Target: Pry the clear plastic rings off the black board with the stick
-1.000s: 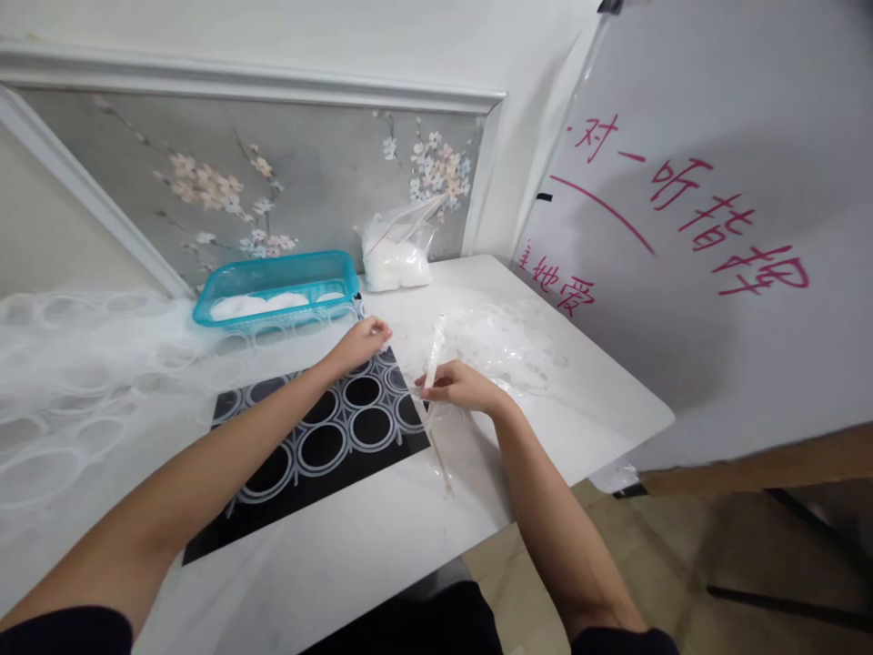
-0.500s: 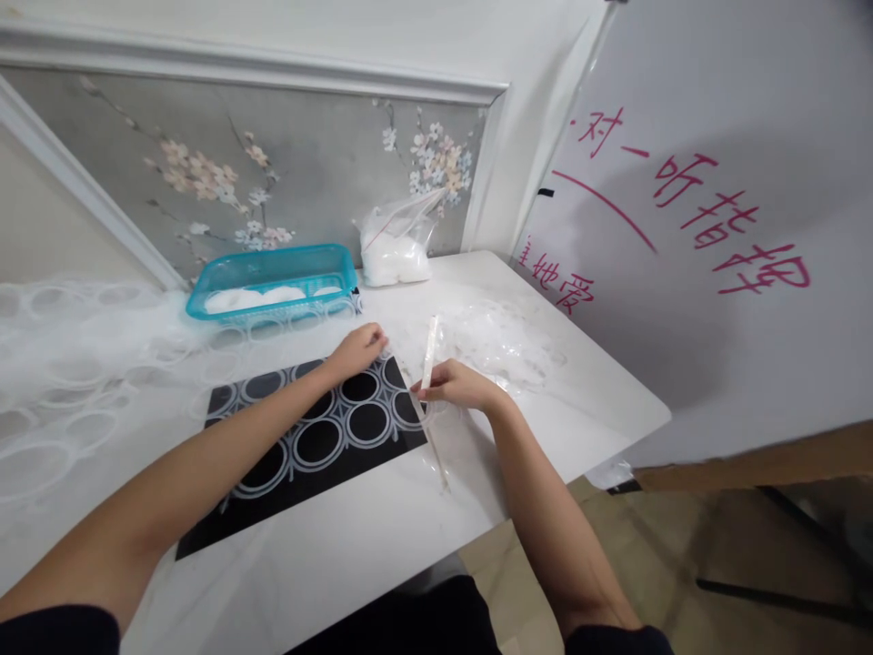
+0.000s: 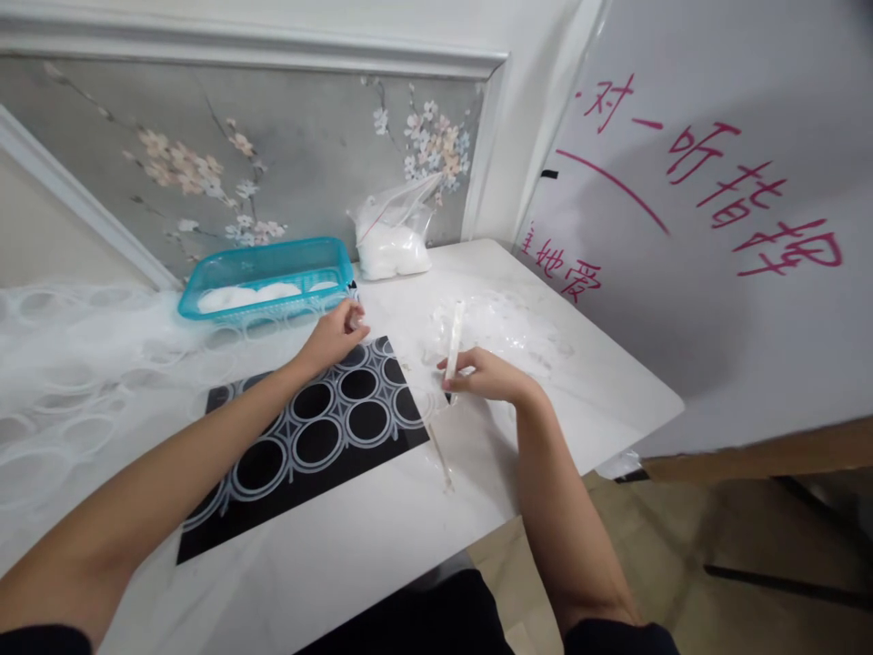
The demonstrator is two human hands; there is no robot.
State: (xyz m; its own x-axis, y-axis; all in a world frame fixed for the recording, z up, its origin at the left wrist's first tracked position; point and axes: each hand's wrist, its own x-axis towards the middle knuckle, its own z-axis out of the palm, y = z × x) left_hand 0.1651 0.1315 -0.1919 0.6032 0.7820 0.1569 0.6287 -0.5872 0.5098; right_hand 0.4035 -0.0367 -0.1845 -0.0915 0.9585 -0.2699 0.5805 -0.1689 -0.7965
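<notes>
A black mat [image 3: 286,491] lies on the white table [image 3: 382,546], covered by a clear plastic sheet of joined rings [image 3: 320,437]. My left hand [image 3: 334,332] rests at the far edge of the mat with its fingers pinched on the clear ring sheet. My right hand [image 3: 481,375] is closed round a thin white stick [image 3: 453,338] held nearly upright, just right of the mat. A second thin stick [image 3: 440,455] lies flat on the table below that hand.
A teal tray [image 3: 265,273] with white pads stands at the back, a plastic bag of white pads [image 3: 392,238] beside it. More clear ring sheet [image 3: 75,355] spreads over the left. Loose clear rings [image 3: 511,327] lie at the right. A whiteboard [image 3: 716,227] with red writing leans on the right.
My left hand has drawn back towards the teal tray with the sheet. My right hand has shifted right with the stick, away from the mat's corner.
</notes>
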